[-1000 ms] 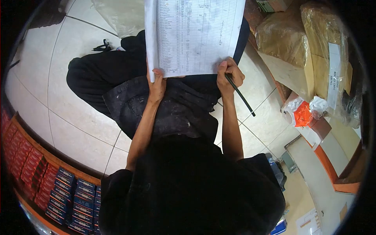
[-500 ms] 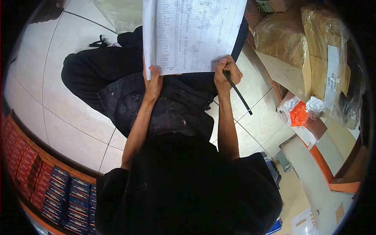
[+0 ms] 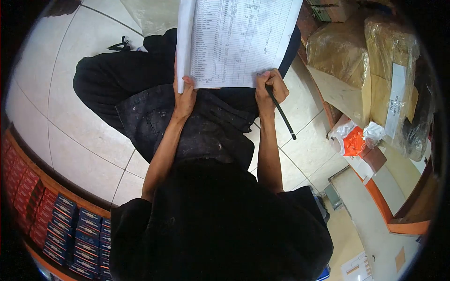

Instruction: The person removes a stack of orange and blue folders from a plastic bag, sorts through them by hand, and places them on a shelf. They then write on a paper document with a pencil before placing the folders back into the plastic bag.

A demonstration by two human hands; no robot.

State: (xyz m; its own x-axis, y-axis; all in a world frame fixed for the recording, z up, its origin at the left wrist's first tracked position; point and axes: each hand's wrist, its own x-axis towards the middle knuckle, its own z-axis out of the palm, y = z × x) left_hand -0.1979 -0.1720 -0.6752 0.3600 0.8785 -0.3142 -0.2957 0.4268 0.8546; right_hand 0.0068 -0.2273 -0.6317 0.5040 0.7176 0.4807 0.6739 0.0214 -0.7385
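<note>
A stack of printed sheets (image 3: 234,44) with table rows and handwritten marks lies over my crossed legs. My left hand (image 3: 185,97) grips its lower left corner, the thumb on top and the fingers underneath. At the lower right corner, my right hand (image 3: 272,89) is closed round a black pencil (image 3: 283,114), whose long end points down and to the right. The thumb of that hand is close against the paper's edge. The pencil's writing tip is hard to make out.
Plastic-wrapped cardboard packages (image 3: 340,56) stand at the upper right, above an orange and white plastic bag (image 3: 352,140). Stacked red boxes (image 3: 26,194) and dark blue boxes (image 3: 61,225) fill a shelf at the lower left. A black strap (image 3: 121,45) lies on the tiled floor (image 3: 89,136).
The view has shifted slightly, so the sheets sit a little farther right. My right hand and the pencil have changed angle slightly; both hands keep their hold.
</note>
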